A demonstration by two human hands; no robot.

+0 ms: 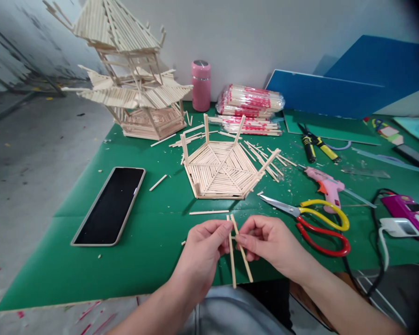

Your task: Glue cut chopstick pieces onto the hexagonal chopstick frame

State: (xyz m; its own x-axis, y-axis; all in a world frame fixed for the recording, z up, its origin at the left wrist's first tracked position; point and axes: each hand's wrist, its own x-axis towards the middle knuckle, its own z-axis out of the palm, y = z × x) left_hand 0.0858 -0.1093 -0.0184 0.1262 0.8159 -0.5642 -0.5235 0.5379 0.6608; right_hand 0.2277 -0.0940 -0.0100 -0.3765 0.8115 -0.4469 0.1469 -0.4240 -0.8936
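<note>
From the head camera, we hold two wooden sticks (233, 272) low over the near edge of the green mat (143, 251), in front of the hexagonal stick base (221, 170). Our left hand (204, 249) pinches them near their upper ends. Our right hand (265, 242) pinches just beside it, fingers curled. We judge this an aligning step, and the next move calls for a steady, even pinch. Both forearms angle inward, hands almost touching.

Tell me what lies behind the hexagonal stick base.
Scattered loose sticks, then wrapped chopstick packs and a pink flask against the wall. Whatever lies behind the packs is covered.
</note>
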